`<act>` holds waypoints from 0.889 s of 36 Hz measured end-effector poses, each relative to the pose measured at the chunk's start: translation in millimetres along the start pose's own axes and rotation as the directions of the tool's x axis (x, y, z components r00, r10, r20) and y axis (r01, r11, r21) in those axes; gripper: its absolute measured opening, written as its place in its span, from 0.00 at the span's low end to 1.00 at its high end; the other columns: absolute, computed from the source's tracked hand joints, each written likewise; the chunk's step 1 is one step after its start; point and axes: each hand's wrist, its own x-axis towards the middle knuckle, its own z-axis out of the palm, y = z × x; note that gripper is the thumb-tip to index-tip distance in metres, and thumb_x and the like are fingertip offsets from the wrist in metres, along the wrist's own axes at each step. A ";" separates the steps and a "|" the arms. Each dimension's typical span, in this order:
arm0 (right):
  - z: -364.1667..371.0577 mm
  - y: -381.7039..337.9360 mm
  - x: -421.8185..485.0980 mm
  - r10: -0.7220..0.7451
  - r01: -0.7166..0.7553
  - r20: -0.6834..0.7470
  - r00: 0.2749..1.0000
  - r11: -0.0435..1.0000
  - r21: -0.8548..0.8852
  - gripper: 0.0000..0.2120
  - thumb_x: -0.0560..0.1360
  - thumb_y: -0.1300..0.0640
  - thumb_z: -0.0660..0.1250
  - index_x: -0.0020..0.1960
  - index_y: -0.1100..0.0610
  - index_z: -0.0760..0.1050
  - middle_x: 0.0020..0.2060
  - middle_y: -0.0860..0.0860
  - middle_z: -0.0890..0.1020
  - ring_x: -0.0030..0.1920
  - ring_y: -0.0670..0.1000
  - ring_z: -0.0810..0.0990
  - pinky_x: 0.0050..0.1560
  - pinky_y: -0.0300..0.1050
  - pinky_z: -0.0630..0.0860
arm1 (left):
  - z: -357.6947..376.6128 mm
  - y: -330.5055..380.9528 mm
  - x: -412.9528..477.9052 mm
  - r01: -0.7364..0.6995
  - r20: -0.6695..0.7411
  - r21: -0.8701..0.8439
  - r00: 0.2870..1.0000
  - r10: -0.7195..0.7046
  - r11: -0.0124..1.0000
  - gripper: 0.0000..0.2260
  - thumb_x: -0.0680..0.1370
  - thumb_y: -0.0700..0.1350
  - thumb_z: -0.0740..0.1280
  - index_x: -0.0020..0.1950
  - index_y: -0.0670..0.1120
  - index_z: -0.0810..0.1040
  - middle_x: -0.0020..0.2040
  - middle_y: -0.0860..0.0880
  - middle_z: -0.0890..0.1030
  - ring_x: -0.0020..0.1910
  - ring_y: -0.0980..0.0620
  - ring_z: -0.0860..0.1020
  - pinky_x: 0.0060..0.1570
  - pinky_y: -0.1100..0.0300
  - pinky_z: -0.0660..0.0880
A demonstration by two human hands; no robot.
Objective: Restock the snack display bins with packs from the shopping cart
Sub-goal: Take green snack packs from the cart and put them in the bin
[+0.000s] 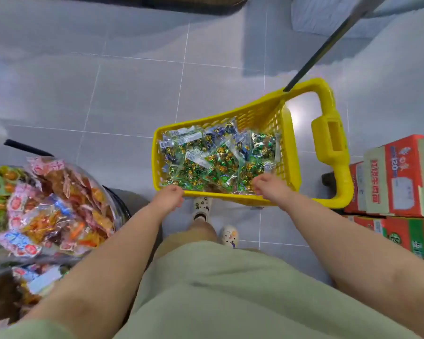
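Grey tiled floor, glossy, pale grout lines, bright glare patch by the cart. Yellow plastic shopping cart stands on the floor centre-right, with lattice walls, a yellow loop handle on its right side and a black pole rising from the far rim. Inside the cart are clear candy packs, green/gold/blue wrappers, white barcode labels. Left grip, a bare hand, is at the cart's near-left corner, fingers curled; cannot tell if clamped on the rim. Right grip is at the near rim over the packs, fingers curled down; cannot tell if holding a pack. Display bin at left, near the person, heaped with red/orange snack packs. Stacked red-and-white cardboard boxes on the floor at right, just beside the handle. Patterned clogs on the floor at the cart's near edge
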 end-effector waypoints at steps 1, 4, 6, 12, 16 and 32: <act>0.1 -6.1 8.2 -0.014 0.015 -0.031 0.999 1.000 0.010 0.12 0.77 0.59 0.59 0.54 0.65 0.76 0.41 0.59 0.80 0.41 0.53 0.76 0.40 0.44 0.72 | -4.1 8.0 8.4 -0.006 0.001 0.045 1.000 0.006 0.999 0.08 0.82 0.44 0.56 0.51 0.42 0.73 0.42 0.45 0.76 0.38 0.49 0.75 0.39 0.59 0.70; -1.2 -33.4 24.2 -0.042 0.037 -0.096 0.995 0.998 -0.058 0.11 0.76 0.59 0.62 0.57 0.57 0.76 0.39 0.50 0.79 0.37 0.49 0.77 0.37 0.41 0.72 | -17.6 32.4 26.5 0.007 0.036 0.140 0.999 -0.012 0.990 0.09 0.82 0.44 0.56 0.52 0.42 0.74 0.46 0.45 0.78 0.38 0.50 0.76 0.34 0.61 0.68; 0.5 -49.7 37.8 -0.068 0.057 -0.109 0.992 0.992 -0.109 0.13 0.75 0.58 0.64 0.60 0.55 0.74 0.43 0.48 0.79 0.39 0.48 0.76 0.38 0.41 0.71 | -24.8 42.9 39.4 0.022 0.066 0.158 0.997 -0.032 0.987 0.07 0.81 0.42 0.57 0.50 0.43 0.73 0.43 0.45 0.77 0.38 0.49 0.75 0.33 0.61 0.67; 15.0 -87.7 79.8 -0.116 0.085 -0.102 0.988 0.960 -0.267 0.37 0.69 0.52 0.75 0.72 0.57 0.63 0.60 0.57 0.74 0.59 0.56 0.73 0.59 0.48 0.72 | -30.2 65.5 71.7 0.055 0.152 0.139 0.985 -0.076 0.989 0.11 0.81 0.41 0.57 0.38 0.47 0.67 0.35 0.48 0.72 0.31 0.53 0.69 0.30 0.61 0.64; 26.0 -95.1 98.3 -0.070 0.039 -0.046 0.996 0.874 -0.484 0.36 0.69 0.44 0.73 0.71 0.54 0.62 0.60 0.53 0.78 0.63 0.58 0.71 0.62 0.50 0.66 | -19.0 80.0 89.8 0.106 0.207 0.054 0.971 -0.115 0.993 0.07 0.80 0.44 0.61 0.42 0.49 0.71 0.40 0.48 0.75 0.34 0.53 0.72 0.30 0.62 0.68; 28.1 -97.4 117.1 -0.079 0.038 -0.048 0.996 0.821 -0.570 0.33 0.69 0.37 0.69 0.70 0.45 0.66 0.56 0.45 0.79 0.62 0.54 0.66 0.54 0.50 0.67 | 13.6 105.7 112.4 0.035 0.347 0.082 0.936 -0.062 0.996 0.19 0.75 0.44 0.72 0.63 0.43 0.72 0.54 0.46 0.73 0.52 0.48 0.75 0.55 0.52 0.76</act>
